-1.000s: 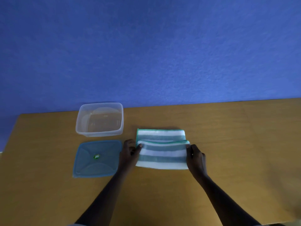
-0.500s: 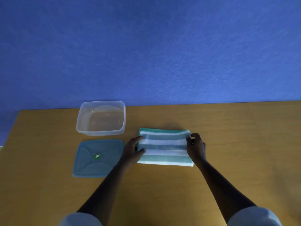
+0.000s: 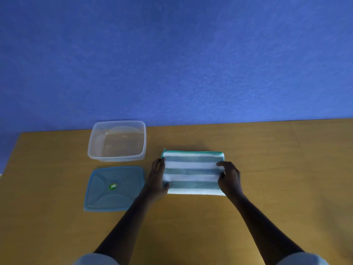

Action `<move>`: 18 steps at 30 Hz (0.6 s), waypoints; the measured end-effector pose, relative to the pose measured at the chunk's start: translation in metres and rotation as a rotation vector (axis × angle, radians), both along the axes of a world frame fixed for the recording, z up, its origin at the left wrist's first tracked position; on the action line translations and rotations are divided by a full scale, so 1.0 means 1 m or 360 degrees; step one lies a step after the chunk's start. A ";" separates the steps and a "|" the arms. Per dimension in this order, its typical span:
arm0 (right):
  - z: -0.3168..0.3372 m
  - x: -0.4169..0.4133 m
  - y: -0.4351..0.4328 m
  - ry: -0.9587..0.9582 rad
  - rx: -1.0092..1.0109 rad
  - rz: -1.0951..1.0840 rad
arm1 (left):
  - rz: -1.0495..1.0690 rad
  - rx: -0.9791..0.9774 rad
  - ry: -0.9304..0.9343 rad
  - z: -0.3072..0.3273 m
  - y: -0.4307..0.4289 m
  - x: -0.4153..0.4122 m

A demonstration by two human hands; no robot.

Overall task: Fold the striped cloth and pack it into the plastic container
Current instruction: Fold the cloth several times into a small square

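The striped cloth (image 3: 192,172), green and white with a green hem, lies folded into a flat rectangle in the middle of the wooden table (image 3: 277,169). My left hand (image 3: 157,177) rests at its left edge, fingers along the side and thumb on the near corner. My right hand (image 3: 229,175) lies over its right edge, fingers bent onto the top layer. The clear plastic container (image 3: 116,140) stands open and empty to the far left of the cloth. Neither hand touches the container.
A blue lid (image 3: 114,188) with a small green sticker lies flat in front of the container, just left of my left hand. A blue wall (image 3: 172,64) rises behind the table's far edge. The table's left edge runs near the container.
The near half of the cloth has been carried over onto the far half and laid flat. Both hands slid from the raised fold to the cloth's side edges.
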State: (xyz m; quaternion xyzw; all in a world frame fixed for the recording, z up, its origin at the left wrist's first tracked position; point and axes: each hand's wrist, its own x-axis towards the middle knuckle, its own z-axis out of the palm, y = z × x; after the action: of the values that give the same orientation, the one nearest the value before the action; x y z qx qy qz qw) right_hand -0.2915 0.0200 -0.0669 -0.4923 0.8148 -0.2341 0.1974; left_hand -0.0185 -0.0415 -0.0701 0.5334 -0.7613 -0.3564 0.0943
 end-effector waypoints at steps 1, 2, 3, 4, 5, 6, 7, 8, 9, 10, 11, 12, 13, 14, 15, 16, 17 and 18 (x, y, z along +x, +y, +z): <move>0.000 0.001 0.001 0.0030 0.0007 0.0028 | 0.0000 0.0006 -0.0023 -0.001 0.000 0.000; -0.001 0.002 0.002 0.0055 0.0025 0.0058 | 0.0002 0.0025 -0.0045 -0.003 0.000 -0.001; -0.001 0.003 0.002 0.0071 0.0049 0.0087 | 0.0007 0.0054 -0.0066 -0.004 -0.001 -0.002; -0.002 0.003 0.002 0.0079 0.0078 0.0111 | 0.0011 0.0084 -0.0090 -0.005 -0.002 -0.002; -0.003 0.003 0.001 0.0078 0.0111 0.0127 | 0.0014 0.0110 -0.0116 -0.005 -0.003 -0.004; -0.004 0.003 0.000 0.0072 0.0146 0.0136 | 0.0018 0.0131 -0.0143 -0.005 -0.004 -0.005; -0.005 0.003 -0.001 0.0067 0.0174 0.0143 | 0.0023 0.0148 -0.0168 -0.005 -0.005 -0.006; -0.005 0.003 -0.001 0.0065 0.0197 0.0147 | 0.0027 0.0164 -0.0189 -0.005 -0.005 -0.007; -0.005 0.003 -0.001 0.0062 0.0220 0.0151 | 0.0027 0.0180 -0.0209 -0.005 -0.006 -0.008; -0.006 0.002 -0.002 0.0053 0.0249 0.0154 | 0.0024 0.0190 -0.0225 -0.005 -0.007 -0.008; -0.005 0.002 -0.001 0.0043 0.0280 0.0155 | 0.0021 0.0193 -0.0234 -0.005 -0.007 -0.008; -0.004 0.003 0.000 0.0050 0.0305 0.0157 | 0.0025 0.0194 -0.0233 -0.004 -0.007 -0.008; -0.003 0.004 0.001 0.0089 0.0313 0.0156 | 0.0038 0.0193 -0.0230 -0.003 -0.006 -0.008; -0.001 0.005 0.002 0.0172 0.0296 0.0158 | 0.0063 0.0171 -0.0241 -0.001 -0.004 -0.009; 0.001 0.005 0.004 0.0288 0.0266 0.0176 | 0.0099 0.0109 -0.0276 0.002 -0.001 -0.012; 0.002 0.007 0.005 0.0413 0.0228 0.0218 | 0.0135 0.0015 -0.0333 0.005 0.003 -0.015; 0.003 0.008 0.005 0.0512 0.0186 0.0289 | 0.0156 -0.0089 -0.0386 0.008 0.007 -0.019; 0.005 0.011 0.005 0.0573 0.0153 0.0394 | 0.0141 -0.0176 -0.0404 0.011 0.013 -0.025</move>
State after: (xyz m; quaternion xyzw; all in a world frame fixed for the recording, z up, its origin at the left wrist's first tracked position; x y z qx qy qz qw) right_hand -0.2804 0.0248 -0.0622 -0.6125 0.7804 -0.0773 0.0993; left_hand -0.0431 -0.0283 -0.0591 0.6012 -0.7613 -0.2390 0.0422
